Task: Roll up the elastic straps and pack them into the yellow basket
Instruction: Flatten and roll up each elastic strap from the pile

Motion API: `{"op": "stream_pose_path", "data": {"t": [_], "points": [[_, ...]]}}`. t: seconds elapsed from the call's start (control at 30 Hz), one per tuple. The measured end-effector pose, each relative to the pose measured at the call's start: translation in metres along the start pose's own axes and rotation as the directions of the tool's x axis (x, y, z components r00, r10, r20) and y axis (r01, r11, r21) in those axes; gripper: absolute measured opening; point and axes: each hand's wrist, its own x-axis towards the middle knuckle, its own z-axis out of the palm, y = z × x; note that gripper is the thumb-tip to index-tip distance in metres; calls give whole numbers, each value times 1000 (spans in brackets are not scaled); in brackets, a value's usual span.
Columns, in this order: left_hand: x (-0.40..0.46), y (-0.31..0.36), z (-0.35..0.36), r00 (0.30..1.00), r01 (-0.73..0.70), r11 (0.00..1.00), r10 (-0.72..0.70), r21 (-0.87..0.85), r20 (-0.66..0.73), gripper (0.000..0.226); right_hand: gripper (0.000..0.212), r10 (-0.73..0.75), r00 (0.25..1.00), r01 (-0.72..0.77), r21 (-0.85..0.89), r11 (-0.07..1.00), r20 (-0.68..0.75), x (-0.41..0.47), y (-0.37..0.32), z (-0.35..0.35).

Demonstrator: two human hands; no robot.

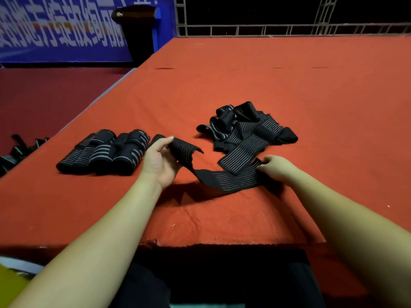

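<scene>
A black elastic strap with grey stripes (224, 177) lies stretched across the red table between my hands. My left hand (159, 160) pinches its raised left end between thumb and fingers. My right hand (275, 167) grips the strap's other part with curled fingers, resting on the cloth. Several rolled straps (104, 152) stand side by side left of my left hand. A loose pile of unrolled straps (244, 127) lies beyond my right hand. A yellow edge, perhaps the basket (11, 283), shows at the bottom left corner.
The red cloth-covered table (244, 74) stretches far ahead; its left edge runs diagonally. More dark straps (20, 147) lie on the floor at the left. A dark bin (138, 32) stands by a blue banner behind.
</scene>
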Motion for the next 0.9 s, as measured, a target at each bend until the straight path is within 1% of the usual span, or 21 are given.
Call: {"op": "stream_pose_path", "data": {"t": [0.1, 0.13, 0.17, 0.23, 0.3, 0.4, 0.47, 0.53, 0.57, 0.6, 0.63, 0.67, 0.7, 0.73, 0.77, 0.83, 0.9], "points": [[-2, 3, -16, 999, -38, 999, 38, 7, -12, 9, 7, 36, 999, -32, 276, 961, -7, -11, 6, -7], [-3, 3, -22, 998, -61, 998, 62, 19, -22, 12, 6, 43, 999, -37, 350, 936, -7, -16, 8, -10], [-5, 3, -27, 996, -82, 996, 83, 24, -35, 16, 12, 47, 999, -42, 405, 913, -2, -21, 11, -12], [-10, 4, -33, 989, -122, 992, 123, 25, -76, 23, 25, 52, 998, -55, 476, 877, 18, -31, 17, -16], [-15, 5, -39, 986, -142, 988, 146, 56, -79, 22, 29, 60, 998, -62, 524, 849, 20, -39, 23, -19], [-26, 7, -47, 987, -147, 983, 154, 112, -56, 29, 28, 40, 999, -46, 557, 829, 23, -52, 31, -23], [-34, 7, -50, 984, -142, 982, 153, 124, -86, 32, 26, 46, 998, -62, 622, 781, 43, -58, 38, -26], [-40, 7, -55, 979, -128, 980, 150, 154, -136, 34, 18, 79, 995, -94, 677, 730, 53, -62, 47, -30], [-42, 7, -58, 975, -120, 975, 151, 187, -162, 33, 11, 102, 993, -111, 706, 700, 55, -64, 50, -32], [-44, 6, -61, 970, -112, 964, 158, 241, -184, 32, 10, 126, 990, -128, 735, 666, 58, -65, 54, -33], [-46, 6, -65, 966, -102, 943, 170, 318, -195, 31, 17, 151, 988, -129, 762, 635, 41, -66, 59, -33], [-48, 5, -69, 963, -94, 911, 185, 402, -194, 31, 18, 154, 988, -106, 752, 650, 7, -68, 62, -33], [-51, 4, -74, 963, -89, 871, 199, 484, -181, 32, 12, 145, 989, -71, 724, 686, -40, -71, 64, -32], [-54, 3, -78, 965, -86, 823, 209, 561, -159, 33, 14, 117, 990, -32, 680, 733, -80, -76, 65, -31], [-58, 2, -84, 968, -83, 767, 213, 637, -130, 34, 22, 99, 988, 0, 643, 765, -117, -79, 68, -28], [-65, 2, -92, 977, -79, 616, 203, 783, -61, 30, 27, 89, 982, 21, 566, 824, -167, -90, 72, -23], [-71, 4, -97, 985, -92, 407, 174, 909, 22, 23, 25, 91, 973, 22, 475, 880, -212, -101, 74, -19]]}}
